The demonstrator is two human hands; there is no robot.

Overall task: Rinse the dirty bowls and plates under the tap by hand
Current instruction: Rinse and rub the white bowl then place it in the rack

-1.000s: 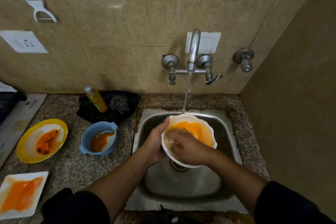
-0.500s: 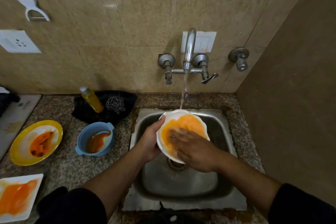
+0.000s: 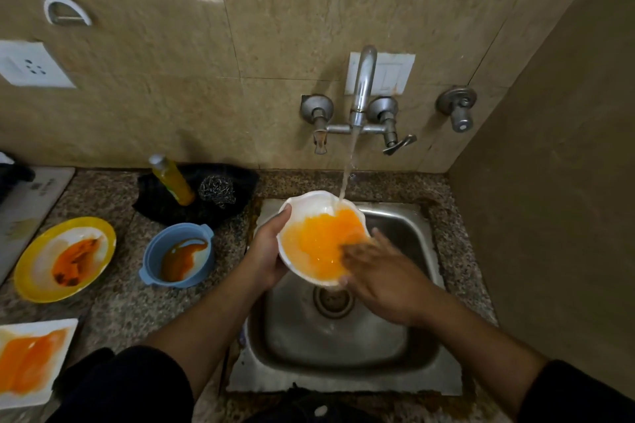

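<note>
White bowl [image 3: 311,208] held over the sink [image 3: 405,350], tilted, its far rim under the running tap [image 3: 361,86]. Orange liquid fills the inside. Left hand [image 3: 266,252] clamped on the bowl's left rim, thumb on the edge, fingers curled beneath. Right hand [image 3: 381,280] flat and spread, fingers apart, motion-blurred, fingertips in the liquid at the bowl's right side; gripping nothing. Left of the sink on the counter: blue bowl [image 3: 177,256], yellow plate [image 3: 63,257], square white plate [image 3: 32,359], all orange-stained.
</note>
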